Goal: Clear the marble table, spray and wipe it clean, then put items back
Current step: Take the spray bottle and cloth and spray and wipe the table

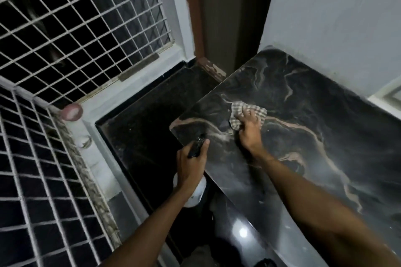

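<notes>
Wiping stage: the right hand [249, 129], fingers spread flat, presses a checked cloth [237, 111] onto the marble table [325, 158] near its left corner. The left hand [191, 165] grips a spray bottle [196, 147] (black trigger, white body) at the table's left edge. The slab's long axis runs from that corner toward the lower right, so most of its surface lies right of the cloth, nearer the right hand; no label or writing is legible.
</notes>
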A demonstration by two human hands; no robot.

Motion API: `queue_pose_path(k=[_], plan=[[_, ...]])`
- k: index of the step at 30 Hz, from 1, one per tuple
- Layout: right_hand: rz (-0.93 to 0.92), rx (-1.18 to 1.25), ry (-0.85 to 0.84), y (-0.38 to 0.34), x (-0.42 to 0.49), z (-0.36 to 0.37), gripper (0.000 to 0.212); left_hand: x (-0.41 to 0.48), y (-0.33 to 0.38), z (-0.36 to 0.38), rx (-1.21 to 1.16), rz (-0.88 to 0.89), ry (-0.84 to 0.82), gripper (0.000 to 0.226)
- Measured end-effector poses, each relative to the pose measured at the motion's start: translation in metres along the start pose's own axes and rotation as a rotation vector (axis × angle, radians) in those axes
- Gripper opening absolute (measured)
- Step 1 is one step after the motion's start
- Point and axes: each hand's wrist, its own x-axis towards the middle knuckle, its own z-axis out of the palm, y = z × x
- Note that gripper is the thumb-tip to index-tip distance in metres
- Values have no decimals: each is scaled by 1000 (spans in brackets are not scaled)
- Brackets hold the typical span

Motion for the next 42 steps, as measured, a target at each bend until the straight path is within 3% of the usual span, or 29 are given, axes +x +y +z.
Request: queue_pose_path(k=[1,4,5,8,9,13,14,17,18,21,22,25,26,29,30,32,33,34,35,36,40,42], plan=[[-11,-25,-26,-13,8,9,64,7,0,-3,9,-3,-2,34],[-358,-99,-172,-38,3,42,72,24,4,-13,44,20,-19,34],[-365,-98,-181,-41,6,40,73,29,3,-16,53,23,-26,34],[-54,-52,-54,-48,26,25,68,36,-2,-21,68,16,-39,33],[-29,-39,-57,-55,17,25,67,36,-2,-22,74,17,-52,34],[-350,-52,-227,-48,-84,33,50,18,8,-19,112,67,-162,36],[-318,-30,-188,-28,-105,24,45,9,10,-16,115,67,-189,37],[77,99,120,32,-146,-19,60,-22,22,0,119,101,-260,44],[143,102,140,43,-165,-26,58,-35,26,8,113,125,-300,45],[-88,-29,17,50,-243,-27,67,-79,33,34,137,179,-430,42],[-76,-25,15,60,-265,-35,70,-96,36,42,141,200,-466,40],[316,139,295,107,-311,-78,64,-147,45,67,121,253,-565,38],[376,158,319,115,-329,-85,62,-165,47,75,105,253,-613,38],[121,41,186,129,-395,-78,62,-215,48,101,92,271,-747,38],[134,24,211,138,-416,-83,65,-231,49,109,99,274,-779,38],[385,116,394,170,-456,-108,52,-262,49,121,94,280,-814,43],[506,168,527,187,-475,-122,82,-278,51,127,92,290,-836,46],[551,206,542,200,-496,-133,77,-295,53,134,109,308,-863,49],[583,168,520,208,-509,-140,56,-309,54,139,134,329,-884,52],[556,127,509,214,-521,-146,52,-321,55,145,154,342,-906,52],[720,188,608,232,-531,-158,70,-355,57,161,173,320,-944,56],[630,155,525,226,-525,-143,71,-362,62,163,187,341,-932,57]])
